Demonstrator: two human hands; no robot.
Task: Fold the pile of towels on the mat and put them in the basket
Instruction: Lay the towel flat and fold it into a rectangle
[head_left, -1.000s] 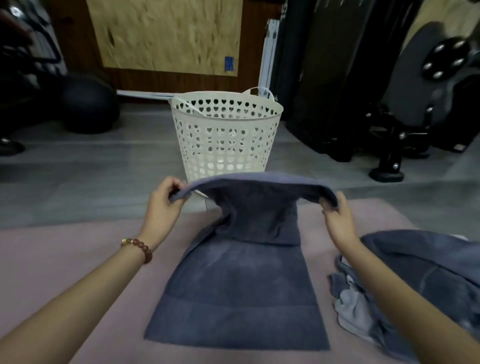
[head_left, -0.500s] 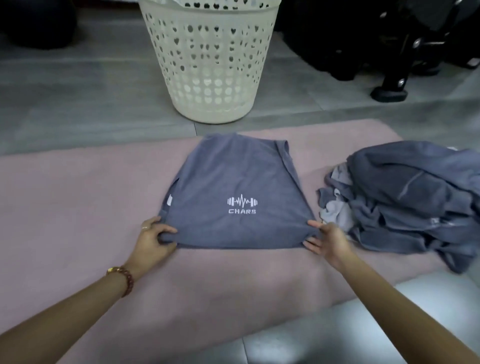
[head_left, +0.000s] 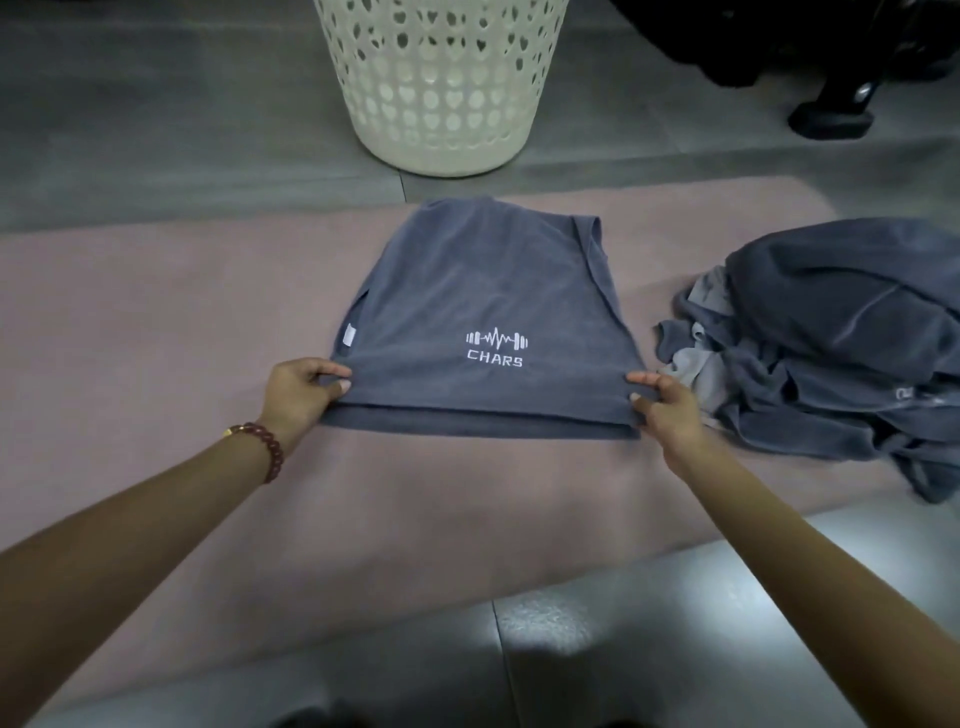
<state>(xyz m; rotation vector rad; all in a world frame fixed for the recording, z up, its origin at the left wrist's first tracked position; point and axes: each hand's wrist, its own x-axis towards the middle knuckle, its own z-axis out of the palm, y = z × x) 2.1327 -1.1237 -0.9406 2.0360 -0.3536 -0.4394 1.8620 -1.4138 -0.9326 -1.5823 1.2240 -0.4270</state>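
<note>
A grey-blue towel with a white "CHARS" logo lies folded in half on the pink mat. My left hand pinches its near left corner and my right hand pinches its near right corner; the top layer sits slightly behind the bottom layer's near edge. A heap of unfolded grey-blue towels lies on the mat's right end. The cream perforated basket stands on the floor just beyond the mat, its rim cut off by the frame's top.
Grey floor tiles surround the mat, with a bright reflection near me. Black equipment with a foot stands at the far right on the floor behind the mat.
The lifted far end of the towel came down toward me onto the near edge, folding it in half. Since half a second ago, both hands pinch the near corners more firmly.
</note>
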